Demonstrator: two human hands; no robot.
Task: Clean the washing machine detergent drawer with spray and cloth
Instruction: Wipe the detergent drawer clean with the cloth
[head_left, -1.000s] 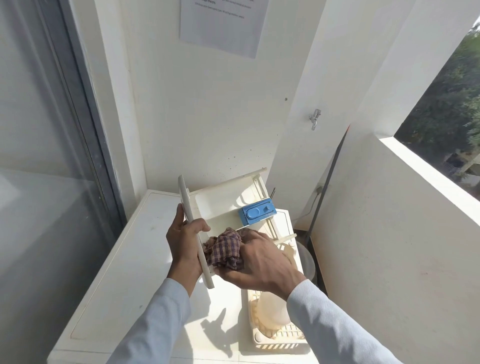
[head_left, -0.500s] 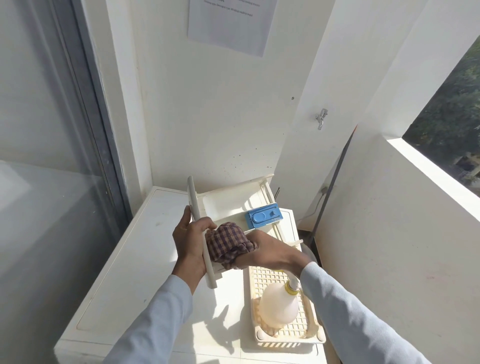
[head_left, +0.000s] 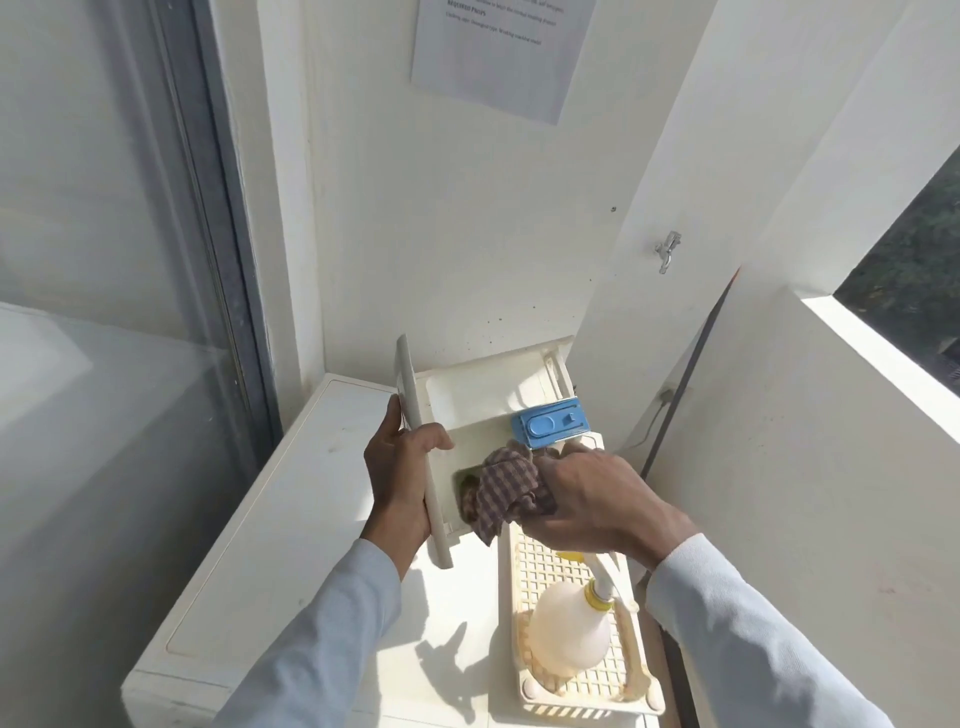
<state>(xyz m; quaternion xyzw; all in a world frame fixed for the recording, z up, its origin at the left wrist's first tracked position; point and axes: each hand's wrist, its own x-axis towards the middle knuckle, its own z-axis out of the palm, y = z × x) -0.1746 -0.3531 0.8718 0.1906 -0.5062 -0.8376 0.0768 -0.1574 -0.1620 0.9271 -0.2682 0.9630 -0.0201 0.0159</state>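
The left hand (head_left: 402, 480) grips the front panel of the detergent drawer (head_left: 470, 400), thumb hooked over the panel's inner face, fingers behind it — the drawer is held tilted above the far half of the washing machine top (head_left: 270, 545), its open side facing up. The right hand (head_left: 587, 501) clutches a bunched checked cloth (head_left: 506, 493) and presses it into the drawer's near compartment, close behind the panel; a corner of cloth hangs over the near wall. A blue insert (head_left: 550, 428) sits in the drawer just beyond the cloth. At the top's right edge lies a cream lattice tray (head_left: 540, 571), and a spray bottle (head_left: 569, 629) rests in it — its nozzle end is hidden under the right wrist.
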